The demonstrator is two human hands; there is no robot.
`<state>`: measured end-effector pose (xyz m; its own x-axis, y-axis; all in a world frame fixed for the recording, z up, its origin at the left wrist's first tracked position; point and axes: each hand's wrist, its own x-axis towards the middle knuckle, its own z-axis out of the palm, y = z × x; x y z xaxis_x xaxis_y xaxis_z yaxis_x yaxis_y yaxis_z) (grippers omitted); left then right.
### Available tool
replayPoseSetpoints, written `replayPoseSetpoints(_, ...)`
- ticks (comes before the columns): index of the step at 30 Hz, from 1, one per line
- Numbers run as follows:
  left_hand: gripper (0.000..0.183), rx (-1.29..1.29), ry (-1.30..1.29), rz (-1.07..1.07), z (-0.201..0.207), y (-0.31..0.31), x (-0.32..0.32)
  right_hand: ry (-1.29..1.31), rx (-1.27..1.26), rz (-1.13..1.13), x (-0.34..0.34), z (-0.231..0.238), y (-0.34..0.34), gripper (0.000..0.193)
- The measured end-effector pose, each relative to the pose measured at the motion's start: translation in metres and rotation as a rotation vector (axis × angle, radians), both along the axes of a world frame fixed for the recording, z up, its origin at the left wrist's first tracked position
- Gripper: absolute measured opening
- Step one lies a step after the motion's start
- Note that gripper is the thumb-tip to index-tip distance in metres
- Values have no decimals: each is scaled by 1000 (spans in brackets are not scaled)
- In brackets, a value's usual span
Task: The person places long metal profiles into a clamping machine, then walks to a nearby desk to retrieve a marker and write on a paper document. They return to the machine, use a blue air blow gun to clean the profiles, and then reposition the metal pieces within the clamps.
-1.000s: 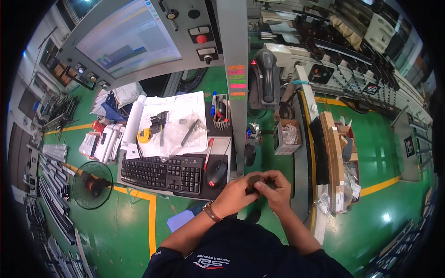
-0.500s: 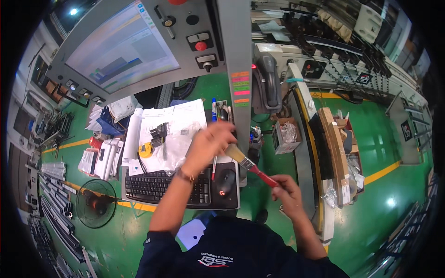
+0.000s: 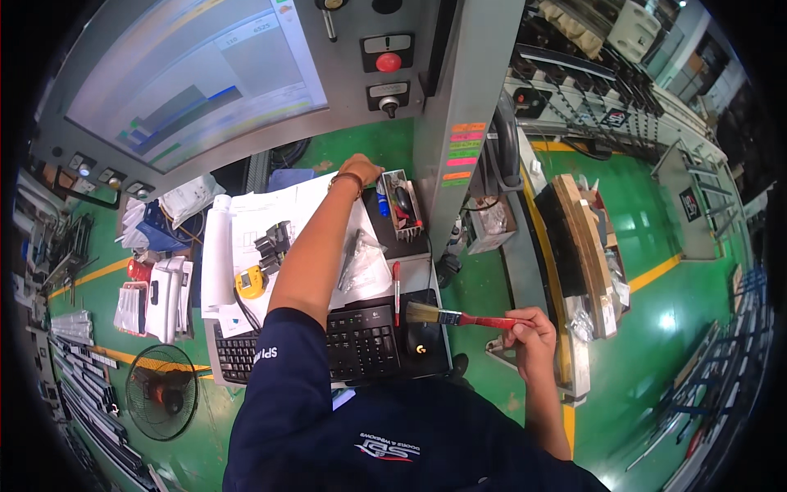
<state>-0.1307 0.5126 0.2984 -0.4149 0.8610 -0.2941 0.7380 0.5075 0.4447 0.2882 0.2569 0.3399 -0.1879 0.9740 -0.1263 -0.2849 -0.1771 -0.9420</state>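
Observation:
My right hand [image 3: 531, 336] grips the red handle of a paintbrush [image 3: 484, 321]. The brush lies nearly level, its pale bristles pointing left over a black computer mouse [image 3: 422, 338]. Stretched far forward, my left hand [image 3: 363, 169] is at the back edge of the desk, beside a small box of tools [image 3: 403, 215] and the white paper sheets [image 3: 316, 197]; its fingers are mostly hidden. Under and beside my left arm are a black keyboard [image 3: 361, 340], a clear plastic bag [image 3: 359, 262], a yellow tape measure [image 3: 250, 283] and a red-and-white pen [image 3: 397, 287].
A machine control panel with a lit screen [image 3: 197, 82] and a red button [image 3: 388, 62] overhangs the desk. A grey post [image 3: 467, 107] rises behind the tool box. Wooden boards [image 3: 586, 254] stand to the right, and a fan [image 3: 162, 394] is on the left.
My left hand has moved from beside the brush's bristles forward to the desk's back edge. The brush has swung to nearly level, and my right hand has shifted slightly right. The view has shifted too.

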Motion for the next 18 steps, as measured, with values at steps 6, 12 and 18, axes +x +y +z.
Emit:
replayPoseSetpoints(6,47,298,-34,58,-21,-23,-37,81,-53,-114,8,-4,3,19)
replayPoseSetpoints(12,49,334,-36,-96,29,-138,44,-77,79,-252,29,-5,26,20)
replayPoseSetpoints(18,58,-33,208,-354,19,-224,114,-452,668,219,-27,89,72,14)
